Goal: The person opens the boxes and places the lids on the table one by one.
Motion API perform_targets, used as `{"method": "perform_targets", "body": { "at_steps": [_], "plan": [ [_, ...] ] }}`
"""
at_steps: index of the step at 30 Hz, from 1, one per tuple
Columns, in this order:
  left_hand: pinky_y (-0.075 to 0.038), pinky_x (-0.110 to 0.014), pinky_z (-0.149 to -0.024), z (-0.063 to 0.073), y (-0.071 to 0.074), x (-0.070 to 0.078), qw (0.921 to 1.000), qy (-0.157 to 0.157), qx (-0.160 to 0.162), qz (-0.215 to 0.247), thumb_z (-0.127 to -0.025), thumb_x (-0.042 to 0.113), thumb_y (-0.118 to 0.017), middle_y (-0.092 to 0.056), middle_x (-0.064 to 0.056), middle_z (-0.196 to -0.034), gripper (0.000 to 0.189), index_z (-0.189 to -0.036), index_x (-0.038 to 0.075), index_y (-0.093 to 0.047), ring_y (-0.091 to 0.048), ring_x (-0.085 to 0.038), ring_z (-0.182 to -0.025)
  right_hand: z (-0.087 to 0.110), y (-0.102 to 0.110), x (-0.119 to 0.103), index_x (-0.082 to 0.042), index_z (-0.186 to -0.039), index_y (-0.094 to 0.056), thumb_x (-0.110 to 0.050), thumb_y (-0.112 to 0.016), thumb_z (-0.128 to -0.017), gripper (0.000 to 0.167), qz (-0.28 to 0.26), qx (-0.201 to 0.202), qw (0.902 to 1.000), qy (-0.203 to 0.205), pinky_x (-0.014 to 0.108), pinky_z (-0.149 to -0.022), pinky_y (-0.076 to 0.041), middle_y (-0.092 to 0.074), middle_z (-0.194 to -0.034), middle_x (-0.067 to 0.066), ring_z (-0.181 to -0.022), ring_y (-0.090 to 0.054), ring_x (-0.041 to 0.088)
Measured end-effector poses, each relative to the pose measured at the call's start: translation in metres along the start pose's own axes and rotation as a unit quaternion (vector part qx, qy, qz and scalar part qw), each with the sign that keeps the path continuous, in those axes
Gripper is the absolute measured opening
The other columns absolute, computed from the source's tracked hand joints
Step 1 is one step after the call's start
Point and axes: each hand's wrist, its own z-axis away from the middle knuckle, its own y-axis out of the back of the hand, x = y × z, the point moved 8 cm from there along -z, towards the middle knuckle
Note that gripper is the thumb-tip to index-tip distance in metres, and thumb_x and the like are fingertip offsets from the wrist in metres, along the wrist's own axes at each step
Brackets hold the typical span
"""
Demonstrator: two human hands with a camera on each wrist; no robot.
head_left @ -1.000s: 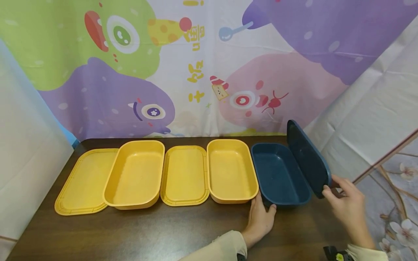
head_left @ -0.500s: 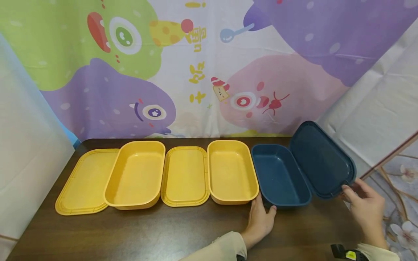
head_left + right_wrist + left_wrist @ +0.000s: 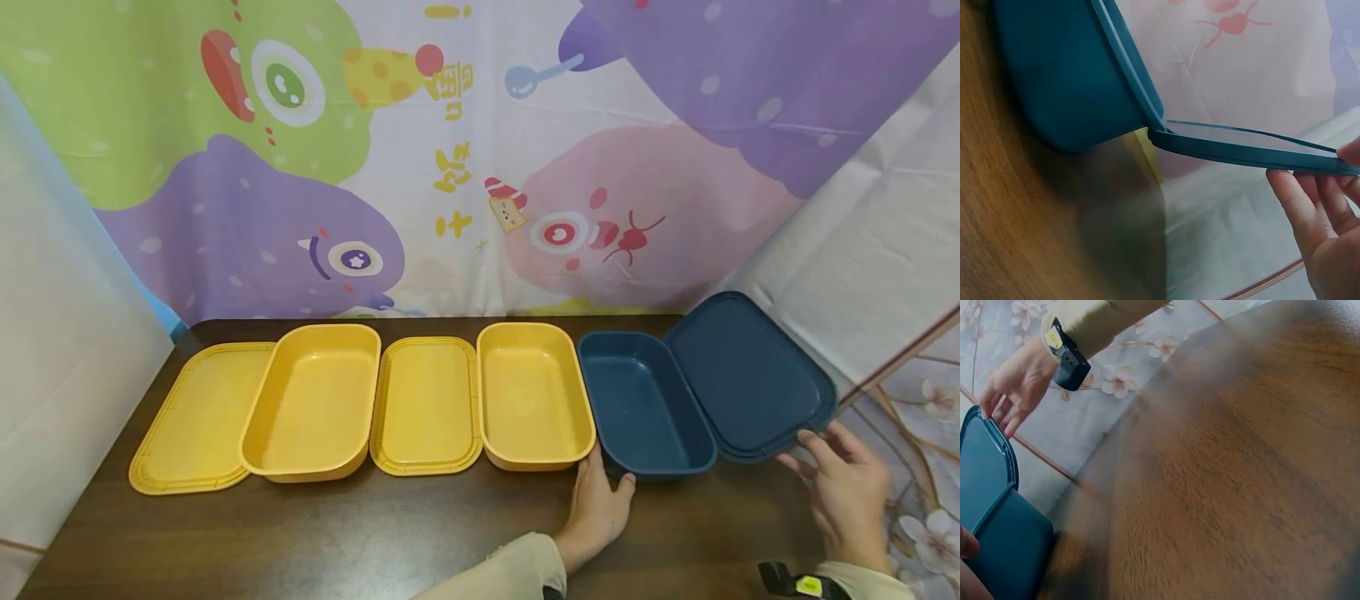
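Observation:
A dark blue food container (image 3: 648, 404) stands uncovered at the right end of the row. My left hand (image 3: 600, 507) holds its near left corner, thumb on the front wall and fingers in the gap beside the yellow box; in the left wrist view only part of this hand shows at the edge. My right hand (image 3: 851, 487) pinches the near right corner of the blue lid (image 3: 753, 375), thumb on top and fingers beneath. The lid's left edge meets the container's right rim. In the right wrist view the lid (image 3: 1241, 149) sticks out from the rim, above the table.
Left of the blue container stand a small yellow box (image 3: 534, 392), a small yellow lid (image 3: 426, 404), a large yellow box (image 3: 315, 400) and a large yellow lid (image 3: 198, 417) on the brown table (image 3: 337, 542). A cartoon cloth (image 3: 465, 275) hangs behind.
My right hand has swung the blue lid from nearly upright outward to the right and lowered it, so its face now shows. The left hand has stayed at the container's corner.

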Motion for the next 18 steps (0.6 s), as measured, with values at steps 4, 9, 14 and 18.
{"method": "perform_targets", "body": {
  "at_steps": [4, 9, 14, 18],
  "plan": [
    [-0.035, -0.050, -0.112, 0.000, 0.000, 0.000, 1.0000, -0.005, 0.002, 0.000, -0.092, 0.024, -0.064, -0.034, -0.018, -0.155, 0.072, -0.152, 0.006, -0.029, -0.038, -0.033, -0.140, -0.001, 0.003, 0.005, 0.003, -0.096, -0.073, 0.018, -0.058, -0.084, 0.025, -0.035, -0.010, 0.9993, -0.005, 0.034, -0.044, -0.055, -0.065, -0.070, 0.006, -0.065, -0.064, 0.014],
    [-0.035, -0.049, -0.112, 0.000, 0.000, -0.001, 1.0000, -0.008, 0.002, -0.003, -0.092, 0.024, -0.064, -0.035, -0.018, -0.154, 0.072, -0.151, 0.005, -0.030, -0.039, -0.033, -0.140, -0.012, 0.013, 0.018, 0.006, -0.103, -0.072, 0.016, -0.058, -0.085, 0.025, -0.042, -0.018, 0.9990, 0.004, 0.035, -0.045, -0.055, -0.068, -0.077, 0.008, -0.069, -0.066, 0.016],
    [-0.035, -0.049, -0.112, 0.000, 0.000, 0.000, 0.9999, -0.012, 0.001, -0.006, -0.092, 0.025, -0.063, -0.035, -0.017, -0.154, 0.072, -0.152, 0.005, -0.029, -0.039, -0.032, -0.140, -0.014, 0.016, 0.026, 0.005, -0.101, -0.072, 0.015, -0.058, -0.085, 0.023, -0.026, 0.006, 0.9996, -0.009, 0.035, -0.046, -0.056, -0.067, -0.077, 0.007, -0.070, -0.066, 0.015],
    [-0.036, -0.048, -0.112, 0.001, 0.000, 0.000, 0.9999, -0.014, 0.003, -0.006, -0.091, 0.025, -0.063, -0.035, -0.017, -0.154, 0.072, -0.152, 0.005, -0.029, -0.040, -0.032, -0.139, -0.007, 0.012, 0.028, 0.001, -0.097, -0.073, 0.015, -0.056, -0.086, 0.025, -0.025, 0.033, 0.9984, -0.039, 0.035, -0.045, -0.055, -0.065, -0.075, 0.006, -0.069, -0.064, 0.014]
  ]
}}
